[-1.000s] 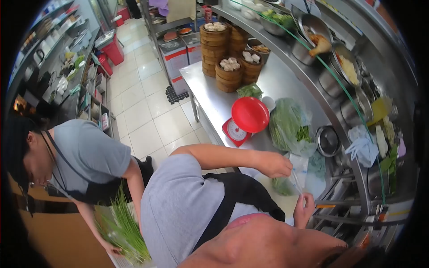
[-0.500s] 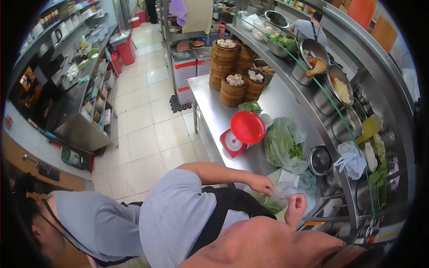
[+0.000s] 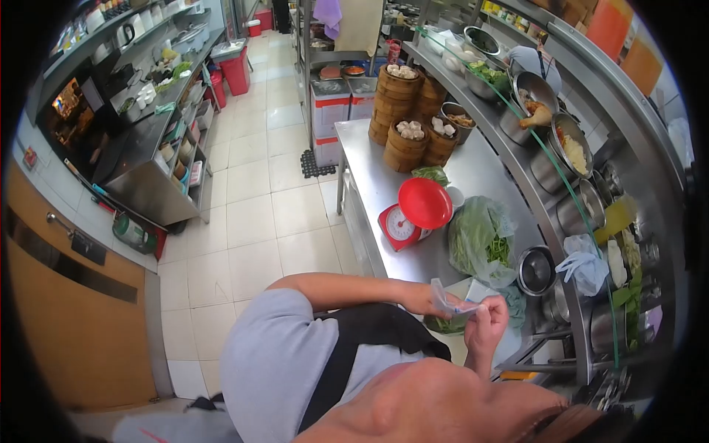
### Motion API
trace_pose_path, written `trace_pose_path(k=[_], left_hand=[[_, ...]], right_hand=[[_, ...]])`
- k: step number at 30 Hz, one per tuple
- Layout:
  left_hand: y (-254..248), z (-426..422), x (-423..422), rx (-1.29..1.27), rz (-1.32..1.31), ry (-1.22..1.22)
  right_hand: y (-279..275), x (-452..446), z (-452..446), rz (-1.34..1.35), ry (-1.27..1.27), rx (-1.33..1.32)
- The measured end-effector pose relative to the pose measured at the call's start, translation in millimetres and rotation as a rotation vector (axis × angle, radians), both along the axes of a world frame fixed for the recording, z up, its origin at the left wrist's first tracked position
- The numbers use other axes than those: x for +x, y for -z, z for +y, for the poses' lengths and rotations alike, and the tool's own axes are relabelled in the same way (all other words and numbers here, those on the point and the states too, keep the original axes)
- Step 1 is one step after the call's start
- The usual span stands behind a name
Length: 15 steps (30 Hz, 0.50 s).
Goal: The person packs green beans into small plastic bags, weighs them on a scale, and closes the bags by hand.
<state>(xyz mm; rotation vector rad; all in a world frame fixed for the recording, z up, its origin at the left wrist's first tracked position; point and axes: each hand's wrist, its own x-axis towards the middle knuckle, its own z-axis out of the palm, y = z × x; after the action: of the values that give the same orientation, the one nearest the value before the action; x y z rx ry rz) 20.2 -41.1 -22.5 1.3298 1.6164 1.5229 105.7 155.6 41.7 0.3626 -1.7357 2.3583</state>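
My left hand (image 3: pixel 427 300) is at the worktop's near edge, its fingers closed and partly covered by a small clear plastic bag (image 3: pixel 443 297). Close beside it, my right hand (image 3: pixel 489 322) pinches the bag's other side between thumb and fingers. Below the bag, some leafy greens (image 3: pixel 442 323) are partly hidden by my hands. A white packet (image 3: pixel 480 292) lies just behind. Farther along the steel table (image 3: pixel 369 151) are a large green bag of vegetables (image 3: pixel 478 240) and a red scale (image 3: pixel 399 229) with a red pan (image 3: pixel 425 203).
Bamboo steamers (image 3: pixel 395 103) with dumplings stand at the far end. A dark metal bowl (image 3: pixel 536 270) sits near the shelf (image 3: pixel 502 122), which holds several food containers. A co-worker's grey clothing (image 3: pixel 177 427) shows at the bottom left, near a wooden door (image 3: pixel 74 332).
The small bag was stretched between my hands, then bunched; now it is spread over my left fingers. The co-worker at left has moved down, mostly out of view. The camera view has shifted.
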Motion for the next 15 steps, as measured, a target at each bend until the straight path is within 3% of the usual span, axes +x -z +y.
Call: trace_pose_path(k=[2,5,7,8,10,12,13,15], left_hand=[[6,-12,4,0.030,0.000,-0.010],[-7,-54,5,-0.188,0.075,-0.033],[-20,-77,9,0.033,0.175,-0.228],[-17,-90,5,0.031,0.174,-0.222],[-17,-119,1,0.075,0.245,-0.492],[-39,-167,3,-0.043,0.081,-0.567],[-41,-179,5,-0.041,0.066,-0.567],[-49,-206,0,0.102,-0.233,-0.635]], right_hand=[[-7,1,-14,-0.011,-0.011,-0.036],[4,-12,-31,0.011,-0.107,-0.099],[3,-15,-44,0.034,-0.171,-0.096],[-1,-17,-55,0.082,-0.102,-0.024],[-8,-22,-83,0.118,-0.030,0.051],[-12,-22,-111,0.082,-0.070,0.318],[-5,-19,-124,0.068,-0.073,0.324],[17,-30,-158,-0.069,-0.357,0.551]])
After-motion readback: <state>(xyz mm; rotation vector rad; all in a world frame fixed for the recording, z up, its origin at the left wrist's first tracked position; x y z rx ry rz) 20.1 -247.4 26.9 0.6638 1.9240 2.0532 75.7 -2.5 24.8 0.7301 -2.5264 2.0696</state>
